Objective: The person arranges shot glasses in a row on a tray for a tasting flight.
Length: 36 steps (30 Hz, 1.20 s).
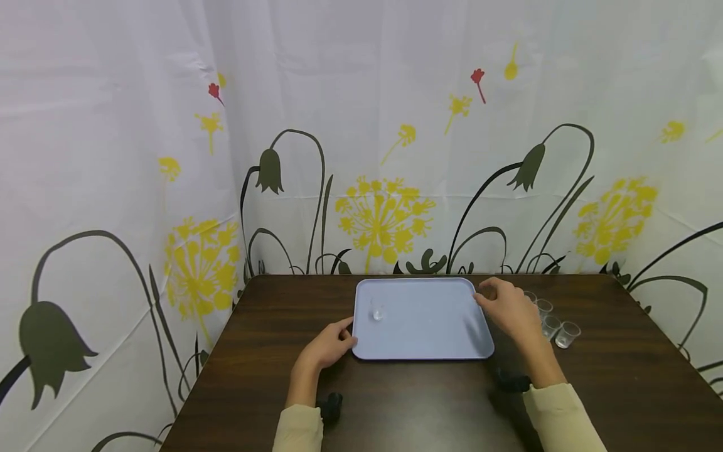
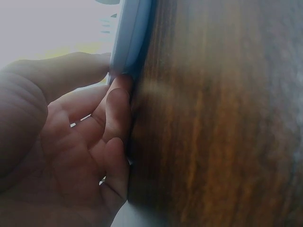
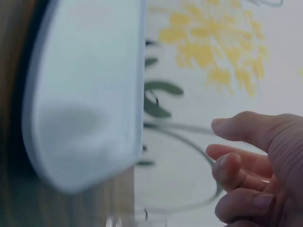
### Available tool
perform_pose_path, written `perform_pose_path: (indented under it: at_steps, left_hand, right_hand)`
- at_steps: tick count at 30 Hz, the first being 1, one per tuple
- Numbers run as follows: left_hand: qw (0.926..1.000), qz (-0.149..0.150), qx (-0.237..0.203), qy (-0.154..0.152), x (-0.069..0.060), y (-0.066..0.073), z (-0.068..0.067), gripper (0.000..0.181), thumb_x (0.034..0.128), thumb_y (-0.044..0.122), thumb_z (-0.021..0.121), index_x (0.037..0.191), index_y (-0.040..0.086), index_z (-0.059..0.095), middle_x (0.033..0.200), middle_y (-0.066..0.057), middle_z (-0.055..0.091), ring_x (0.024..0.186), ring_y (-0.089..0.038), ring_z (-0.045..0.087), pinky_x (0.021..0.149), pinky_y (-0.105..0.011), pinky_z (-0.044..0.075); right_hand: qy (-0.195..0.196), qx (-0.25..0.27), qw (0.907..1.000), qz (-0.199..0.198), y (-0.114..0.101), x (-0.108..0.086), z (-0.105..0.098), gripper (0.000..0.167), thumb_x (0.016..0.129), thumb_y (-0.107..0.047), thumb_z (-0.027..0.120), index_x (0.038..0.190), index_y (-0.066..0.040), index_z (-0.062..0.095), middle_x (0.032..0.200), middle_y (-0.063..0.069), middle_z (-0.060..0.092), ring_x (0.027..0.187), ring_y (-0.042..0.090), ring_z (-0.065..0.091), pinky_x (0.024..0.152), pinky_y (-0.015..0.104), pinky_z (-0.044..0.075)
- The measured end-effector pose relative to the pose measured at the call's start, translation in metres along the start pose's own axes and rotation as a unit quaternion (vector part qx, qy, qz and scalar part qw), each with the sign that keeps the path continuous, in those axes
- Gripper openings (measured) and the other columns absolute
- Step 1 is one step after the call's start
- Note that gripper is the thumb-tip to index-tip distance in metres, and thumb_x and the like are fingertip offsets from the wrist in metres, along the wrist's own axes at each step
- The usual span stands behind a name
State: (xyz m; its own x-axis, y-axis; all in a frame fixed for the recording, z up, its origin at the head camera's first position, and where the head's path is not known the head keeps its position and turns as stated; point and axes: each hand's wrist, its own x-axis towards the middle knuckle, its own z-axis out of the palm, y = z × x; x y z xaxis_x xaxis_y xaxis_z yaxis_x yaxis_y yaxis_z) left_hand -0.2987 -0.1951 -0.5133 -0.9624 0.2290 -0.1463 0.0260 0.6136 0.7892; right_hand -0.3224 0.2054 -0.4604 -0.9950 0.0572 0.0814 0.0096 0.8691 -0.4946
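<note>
A pale blue tray (image 1: 423, 333) (image 2: 132, 33) (image 3: 90, 85) lies on the brown table, and one small clear cup (image 1: 376, 311) stands on its left part. My left hand (image 1: 327, 347) (image 2: 75, 113) grips the tray's left edge, thumb at the rim and fingers curled low against the side. Beside the tray's upper right corner is my right hand (image 1: 511, 311) (image 3: 255, 165). Its fingers are loosely bent and hold nothing, and the right wrist view shows a gap between them and the tray.
Several clear cups (image 1: 567, 334) sit close together on the table just right of my right hand, partly hidden by it. The wooden table (image 1: 638, 376) ends at the back against a white curtain (image 1: 361, 94) with printed flowers.
</note>
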Motion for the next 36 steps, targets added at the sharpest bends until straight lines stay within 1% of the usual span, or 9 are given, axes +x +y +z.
perform_pose_path:
  at_steps: [2,4,8,12,17,21,26,32,36]
  left_hand:
    - [1.0,0.0,0.001,0.0,-0.001,0.0,0.0,0.06,0.1029,0.012,0.067,0.157,-0.006,0.049,0.091,-0.005,0.058,0.075,-0.016,0.049,0.071,-0.032,0.04]
    - [1.0,0.002,0.0,0.0,-0.001,-0.001,0.0,0.06,0.1029,0.011,0.067,0.157,-0.006,0.049,0.092,-0.005,0.058,0.075,-0.016,0.049,0.071,-0.032,0.04]
    - [1.0,0.005,0.0,-0.001,0.0,-0.001,-0.001,0.06,0.1029,0.011,0.067,0.157,-0.006,0.048,0.091,-0.005,0.058,0.075,-0.016,0.049,0.071,-0.032,0.04]
    - [1.0,0.001,0.003,-0.003,0.0,-0.001,-0.001,0.061,0.1031,0.013,0.067,0.158,-0.006,0.048,0.092,-0.005,0.058,0.076,-0.016,0.05,0.072,-0.032,0.04]
    - [1.0,0.002,0.006,-0.004,0.001,-0.001,-0.001,0.061,0.1029,0.013,0.067,0.158,-0.005,0.048,0.093,-0.005,0.059,0.076,-0.016,0.049,0.072,-0.032,0.04]
    - [1.0,0.006,0.005,-0.004,0.0,-0.002,-0.001,0.061,0.1029,0.012,0.066,0.158,-0.007,0.047,0.092,-0.005,0.058,0.075,-0.016,0.049,0.071,-0.032,0.04]
    - [1.0,0.005,0.005,-0.004,0.0,-0.002,-0.001,0.061,0.1032,0.012,0.066,0.158,-0.007,0.047,0.092,-0.005,0.058,0.075,-0.016,0.049,0.071,-0.032,0.04]
    - [1.0,0.0,0.005,-0.005,0.0,-0.001,-0.002,0.061,0.1034,0.013,0.066,0.158,-0.006,0.047,0.094,-0.006,0.058,0.076,-0.017,0.049,0.072,-0.032,0.04]
    - [0.9999,-0.003,0.009,-0.005,-0.001,0.0,-0.001,0.061,0.1033,0.014,0.066,0.158,-0.005,0.048,0.094,-0.006,0.059,0.076,-0.017,0.049,0.072,-0.032,0.04]
  right_hand:
    - [-0.002,-0.007,0.9998,0.017,0.01,-0.001,-0.008,0.047,0.103,-0.042,0.069,0.139,-0.013,0.068,0.113,0.015,0.078,0.088,0.034,0.073,0.07,0.054,0.051]
    - [-0.006,-0.014,0.9993,0.035,0.02,-0.002,-0.015,0.05,0.103,-0.042,0.068,0.143,-0.012,0.065,0.122,0.02,0.077,0.094,0.042,0.073,0.073,0.059,0.051]
    - [-0.018,-0.027,0.9975,0.063,0.035,-0.003,-0.026,0.056,0.104,-0.041,0.066,0.149,-0.009,0.058,0.133,0.027,0.071,0.102,0.053,0.069,0.076,0.062,0.05]
    - [-0.033,-0.034,0.9957,0.08,0.043,-0.002,-0.03,0.061,0.104,-0.043,0.064,0.152,-0.008,0.054,0.137,0.032,0.066,0.107,0.058,0.066,0.078,0.065,0.05]
    - [-0.056,-0.039,0.9931,0.095,0.047,0.0,-0.031,0.067,0.103,-0.046,0.064,0.155,-0.006,0.05,0.141,0.036,0.061,0.11,0.06,0.064,0.08,0.066,0.05]
    - [-0.066,-0.041,0.9916,0.104,0.048,0.001,-0.031,0.068,0.103,-0.046,0.064,0.155,-0.004,0.049,0.142,0.037,0.059,0.111,0.059,0.064,0.081,0.067,0.05]
    - [-0.072,-0.041,0.9908,0.107,0.049,0.002,-0.028,0.065,0.103,-0.044,0.065,0.151,-0.002,0.052,0.136,0.035,0.063,0.109,0.057,0.065,0.081,0.066,0.05]
    - [-0.071,-0.045,0.9911,0.103,0.05,0.004,-0.024,0.066,0.103,-0.044,0.065,0.152,-0.003,0.051,0.138,0.036,0.062,0.109,0.057,0.065,0.083,0.068,0.049]
    - [-0.068,-0.043,0.9911,0.106,0.052,0.004,-0.023,0.065,0.103,-0.043,0.064,0.152,-0.002,0.05,0.136,0.036,0.063,0.107,0.056,0.066,0.081,0.066,0.049]
